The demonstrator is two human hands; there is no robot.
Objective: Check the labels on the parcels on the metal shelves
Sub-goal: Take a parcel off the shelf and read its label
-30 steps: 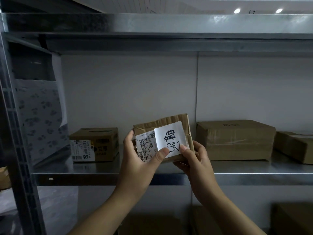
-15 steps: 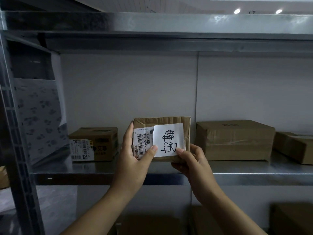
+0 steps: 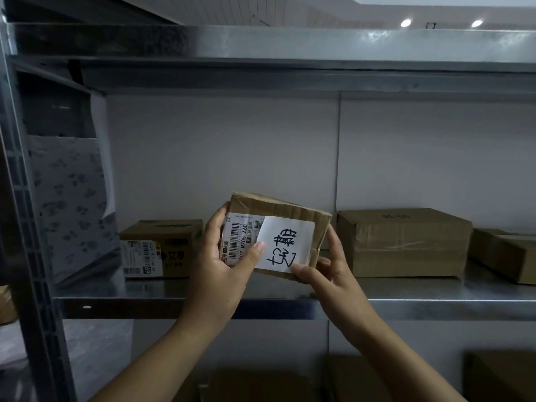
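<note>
Held parcel point(image 3: 278, 233): small flat brown carton, middle of the frame, lifted clear of the shelf, face turned to the camera, tilted with the right end lower.
Labels: printed barcode label point(image 3: 237, 240) on the left part of the face; white handwritten sticker point(image 3: 285, 242) laid over its right side and across the middle of the face.
Weight, as a judgement: probably light, going by the easy two-handed hold at arm's reach.
Stiffness, as a judgement: cardboard creased and dented along the top edge and corners, so only fairly stiff, likely to give under a hard squeeze.
Surface: plain card, not slippery by the look of it; contents unknown, fragility impossible to tell.
Best hold: short ends and lower edge, thumbs kept off the print for a clear reading.
Left hand point(image 3: 220, 265): wrapped round the left end, thumb point(image 3: 255, 250) across the front over the barcode label, tip at the sticker's edge; fingers mostly hidden behind.
Right hand point(image 3: 327, 274): cupped under the lower right corner, thumb point(image 3: 301, 269) pinching the sticker's bottom edge against the card, forefinger up the right end.
Metal shelf point(image 3: 435, 303): across the lower middle of the frame, just behind and below the hands.
Labelled box point(image 3: 162, 248): left of the hands, on the shelf, label facing out.
Large plain box point(image 3: 403, 242): right of the hands, no label visible.
Further box point(image 3: 501, 253): far right edge.
Patterned bag point(image 3: 69, 210): far left, leaning.
</note>
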